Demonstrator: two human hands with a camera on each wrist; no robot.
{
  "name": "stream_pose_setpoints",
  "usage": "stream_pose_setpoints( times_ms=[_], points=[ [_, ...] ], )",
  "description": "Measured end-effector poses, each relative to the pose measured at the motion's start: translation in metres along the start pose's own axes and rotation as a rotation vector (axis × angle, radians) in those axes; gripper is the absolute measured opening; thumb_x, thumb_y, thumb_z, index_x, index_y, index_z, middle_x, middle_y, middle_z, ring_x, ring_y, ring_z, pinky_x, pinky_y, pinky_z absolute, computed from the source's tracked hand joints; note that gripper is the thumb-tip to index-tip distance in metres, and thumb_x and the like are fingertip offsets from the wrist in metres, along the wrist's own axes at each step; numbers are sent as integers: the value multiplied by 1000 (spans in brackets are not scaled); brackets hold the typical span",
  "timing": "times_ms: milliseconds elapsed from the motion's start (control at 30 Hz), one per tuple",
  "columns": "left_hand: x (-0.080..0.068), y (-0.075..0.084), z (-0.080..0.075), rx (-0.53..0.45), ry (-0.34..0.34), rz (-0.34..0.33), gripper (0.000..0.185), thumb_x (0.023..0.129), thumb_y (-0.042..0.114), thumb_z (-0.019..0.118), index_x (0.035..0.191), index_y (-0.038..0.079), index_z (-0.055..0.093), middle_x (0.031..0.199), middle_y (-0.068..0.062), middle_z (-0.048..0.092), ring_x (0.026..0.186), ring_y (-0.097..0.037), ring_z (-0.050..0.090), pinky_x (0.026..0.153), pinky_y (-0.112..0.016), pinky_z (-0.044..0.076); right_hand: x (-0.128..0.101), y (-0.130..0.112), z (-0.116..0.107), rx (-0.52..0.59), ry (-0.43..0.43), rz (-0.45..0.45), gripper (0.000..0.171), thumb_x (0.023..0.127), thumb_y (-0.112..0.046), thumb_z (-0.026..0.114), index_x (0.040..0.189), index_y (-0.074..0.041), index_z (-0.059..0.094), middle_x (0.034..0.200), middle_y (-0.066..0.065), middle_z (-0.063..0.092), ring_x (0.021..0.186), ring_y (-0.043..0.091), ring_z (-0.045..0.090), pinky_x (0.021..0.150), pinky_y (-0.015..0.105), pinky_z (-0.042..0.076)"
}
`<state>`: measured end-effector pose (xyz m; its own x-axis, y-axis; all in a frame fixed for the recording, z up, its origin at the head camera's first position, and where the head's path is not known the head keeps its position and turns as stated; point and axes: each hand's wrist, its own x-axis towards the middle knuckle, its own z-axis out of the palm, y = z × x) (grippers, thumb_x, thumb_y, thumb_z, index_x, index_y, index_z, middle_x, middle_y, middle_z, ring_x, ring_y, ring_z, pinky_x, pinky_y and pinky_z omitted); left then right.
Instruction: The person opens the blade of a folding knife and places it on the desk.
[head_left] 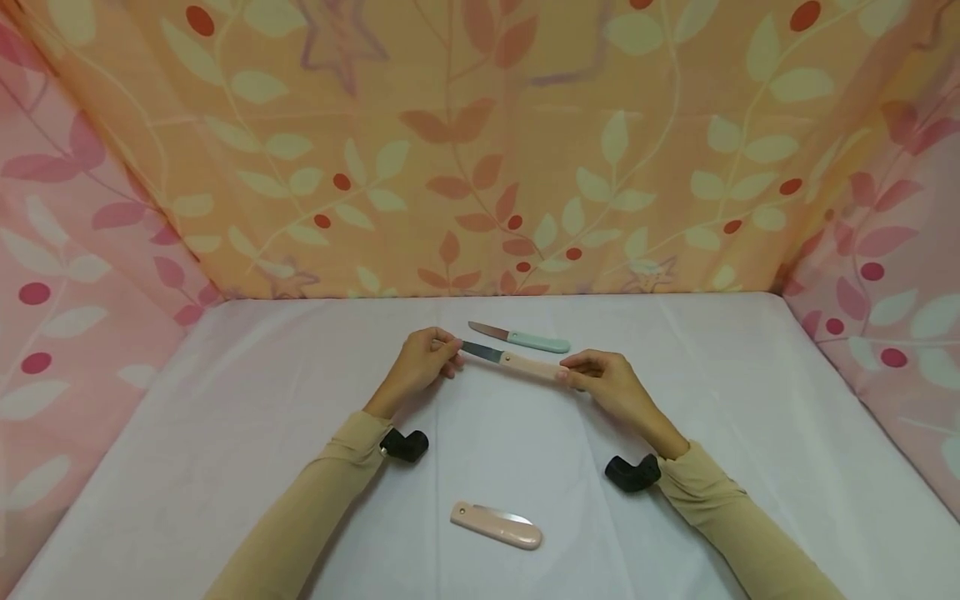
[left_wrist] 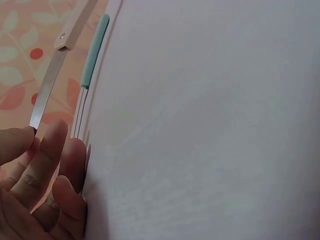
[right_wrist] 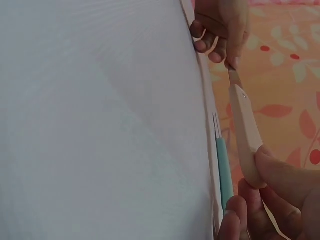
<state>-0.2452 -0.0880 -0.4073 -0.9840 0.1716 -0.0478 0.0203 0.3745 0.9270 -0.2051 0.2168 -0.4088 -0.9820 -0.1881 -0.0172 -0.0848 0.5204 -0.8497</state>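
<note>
A folding knife with a pink handle (head_left: 528, 365) and a bare steel blade (head_left: 482, 352) is held just above the white table (head_left: 225, 400). My left hand (head_left: 423, 360) pinches the blade tip (left_wrist: 37, 117). My right hand (head_left: 600, 379) grips the handle's end (right_wrist: 247, 145). Just behind it a second open knife with a teal handle (head_left: 538, 341) lies flat on the table, also seen as the teal knife (left_wrist: 94, 50) and teal knife (right_wrist: 224, 172). A third pink knife (head_left: 497, 525), folded shut, lies near the front between my forearms.
Floral cloth walls stand close on three sides: orange at the back (head_left: 480, 150), pink at the left (head_left: 67, 275) and right (head_left: 892, 283). Black wrist camera mounts (head_left: 405, 444) (head_left: 632, 472) hang under both sleeves.
</note>
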Motion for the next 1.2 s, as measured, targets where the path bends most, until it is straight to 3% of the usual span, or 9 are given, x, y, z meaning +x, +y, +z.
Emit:
stream_pose_setpoints(
  times_ms=[433,667,1200],
  points=[
    [12,-11,-5,69,-42,-56,22,100,24,61,103,2,64,75,-4,71,51,-9,56,42,-22,36,11,-1,5,-93,10,0,31,90,-25,74,110,-1,72,93,13,73,76,11,61,64,21,47],
    [12,-12,-4,93,-25,-59,22,99,26,62,103,5,66,73,-2,68,49,-8,54,38,-23,34,12,-3,6,-162,44,21,30,91,-26,73,111,-3,73,86,9,70,74,15,56,65,25,45],
    [11,-13,0,71,25,-18,26,98,21,62,114,1,66,72,-4,69,48,-8,54,47,-20,40,12,0,9,-201,76,-7,33,92,-26,72,114,-2,71,87,10,70,73,15,57,65,26,45]
  ],
)
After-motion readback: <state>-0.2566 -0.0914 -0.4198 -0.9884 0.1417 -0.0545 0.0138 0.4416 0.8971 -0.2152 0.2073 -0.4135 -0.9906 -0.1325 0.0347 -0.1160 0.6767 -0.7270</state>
